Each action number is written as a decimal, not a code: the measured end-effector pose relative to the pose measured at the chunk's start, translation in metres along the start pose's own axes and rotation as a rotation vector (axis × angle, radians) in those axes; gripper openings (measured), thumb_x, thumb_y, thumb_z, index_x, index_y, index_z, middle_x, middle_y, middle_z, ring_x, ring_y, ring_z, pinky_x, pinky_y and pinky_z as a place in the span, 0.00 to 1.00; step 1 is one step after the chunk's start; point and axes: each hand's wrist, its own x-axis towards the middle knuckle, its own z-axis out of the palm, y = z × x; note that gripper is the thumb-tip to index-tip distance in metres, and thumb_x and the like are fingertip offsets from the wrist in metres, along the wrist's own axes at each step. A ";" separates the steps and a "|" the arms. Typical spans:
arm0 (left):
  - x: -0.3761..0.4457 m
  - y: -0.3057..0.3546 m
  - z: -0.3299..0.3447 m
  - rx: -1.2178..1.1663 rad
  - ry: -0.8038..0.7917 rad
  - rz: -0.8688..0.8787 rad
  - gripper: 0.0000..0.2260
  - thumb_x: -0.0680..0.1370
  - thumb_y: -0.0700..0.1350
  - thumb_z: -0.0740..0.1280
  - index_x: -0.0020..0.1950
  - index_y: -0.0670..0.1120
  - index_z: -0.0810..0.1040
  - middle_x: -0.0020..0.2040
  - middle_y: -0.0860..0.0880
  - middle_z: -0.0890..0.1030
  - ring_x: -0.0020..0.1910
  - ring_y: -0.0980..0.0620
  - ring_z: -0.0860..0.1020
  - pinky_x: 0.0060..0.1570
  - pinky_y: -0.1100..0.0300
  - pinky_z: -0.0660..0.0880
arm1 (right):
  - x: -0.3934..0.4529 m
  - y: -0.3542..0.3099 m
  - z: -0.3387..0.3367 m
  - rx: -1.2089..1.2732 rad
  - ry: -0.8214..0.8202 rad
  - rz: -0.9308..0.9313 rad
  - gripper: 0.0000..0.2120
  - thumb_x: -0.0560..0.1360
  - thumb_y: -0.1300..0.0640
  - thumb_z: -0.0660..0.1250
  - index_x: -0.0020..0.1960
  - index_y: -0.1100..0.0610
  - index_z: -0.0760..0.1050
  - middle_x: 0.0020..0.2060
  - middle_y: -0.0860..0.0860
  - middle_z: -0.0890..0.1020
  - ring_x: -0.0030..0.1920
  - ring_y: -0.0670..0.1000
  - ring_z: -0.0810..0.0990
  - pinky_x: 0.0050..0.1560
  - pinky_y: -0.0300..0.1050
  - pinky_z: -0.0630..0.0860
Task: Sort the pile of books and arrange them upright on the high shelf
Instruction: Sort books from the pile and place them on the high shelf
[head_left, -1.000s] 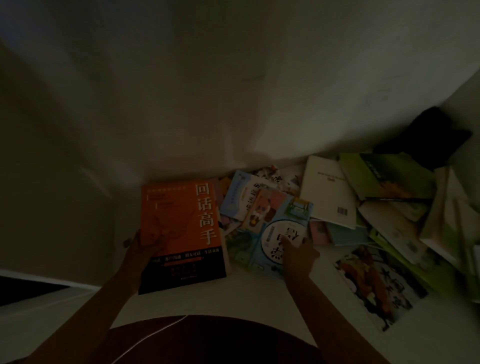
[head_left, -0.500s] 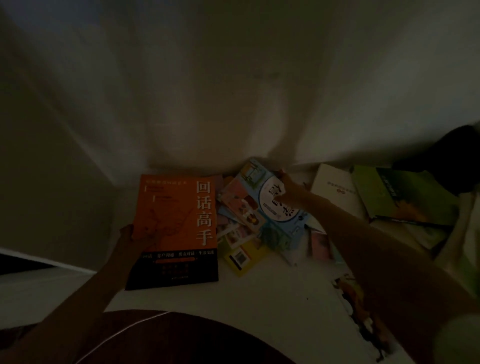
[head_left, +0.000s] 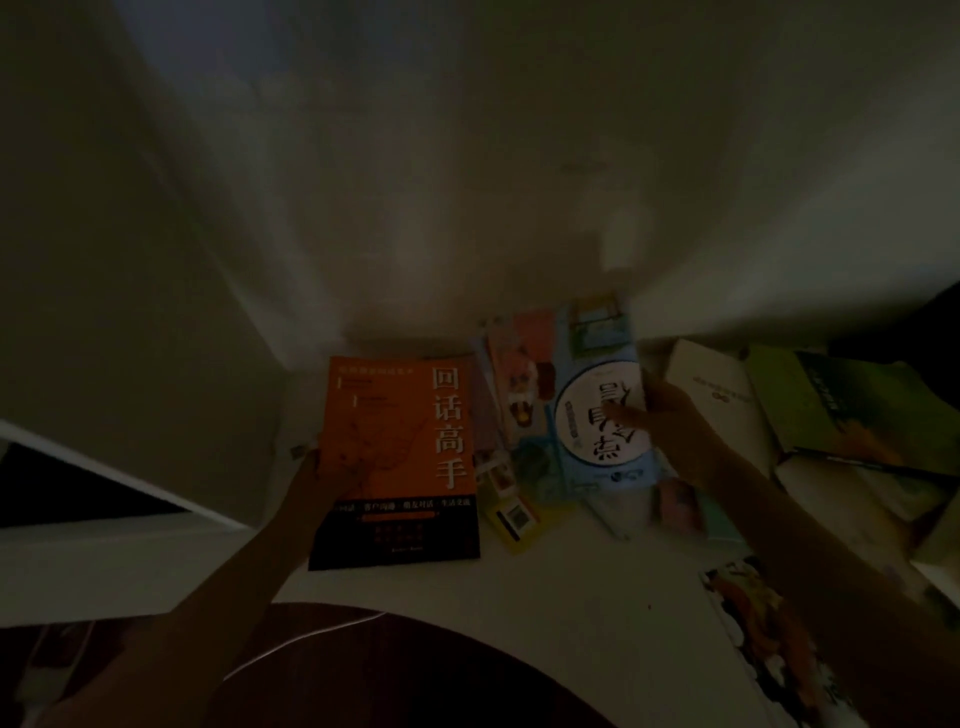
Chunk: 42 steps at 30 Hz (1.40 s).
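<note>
The scene is dim. An orange book (head_left: 397, 457) with white characters and a black lower band stands tilted at the left; my left hand (head_left: 306, 470) grips its left edge from behind. A light blue book (head_left: 597, 405) with a white round label stands raised beside it, and my right hand (head_left: 660, 410) holds its right edge with the thumb on the cover. Behind the blue book a pink-orange book (head_left: 519, 374) leans. Several more books lie flat on the white surface (head_left: 571, 597) to the right.
A white book (head_left: 711, 384) and a green book (head_left: 841, 410) lie at the right, with a picture book (head_left: 753, 623) nearer me. A yellow booklet (head_left: 514, 519) lies below the blue book. White walls rise behind and to the left.
My right hand has turned the blue book from lying slanted on the pile to standing nearly upright next to the orange book. The orange book has stayed in my left hand.
</note>
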 end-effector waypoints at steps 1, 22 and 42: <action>-0.003 0.001 0.004 -0.006 0.049 -0.002 0.07 0.76 0.44 0.66 0.53 0.51 0.73 0.47 0.45 0.81 0.45 0.46 0.80 0.38 0.54 0.80 | -0.008 -0.006 0.011 0.091 0.006 -0.012 0.18 0.68 0.60 0.71 0.57 0.57 0.76 0.45 0.50 0.85 0.46 0.53 0.84 0.42 0.46 0.82; -0.012 -0.019 -0.010 -0.008 0.018 -0.120 0.25 0.70 0.44 0.73 0.65 0.45 0.72 0.60 0.44 0.78 0.56 0.43 0.78 0.53 0.48 0.76 | -0.035 0.041 0.183 0.068 0.028 0.416 0.25 0.69 0.46 0.71 0.59 0.56 0.66 0.53 0.52 0.75 0.58 0.57 0.77 0.55 0.49 0.77; -0.331 0.240 -0.048 0.096 0.171 1.044 0.22 0.68 0.37 0.73 0.59 0.47 0.73 0.50 0.53 0.83 0.49 0.56 0.82 0.42 0.67 0.77 | -0.244 -0.246 0.233 0.191 0.040 -0.689 0.17 0.67 0.53 0.72 0.50 0.54 0.68 0.44 0.48 0.78 0.40 0.44 0.79 0.33 0.37 0.75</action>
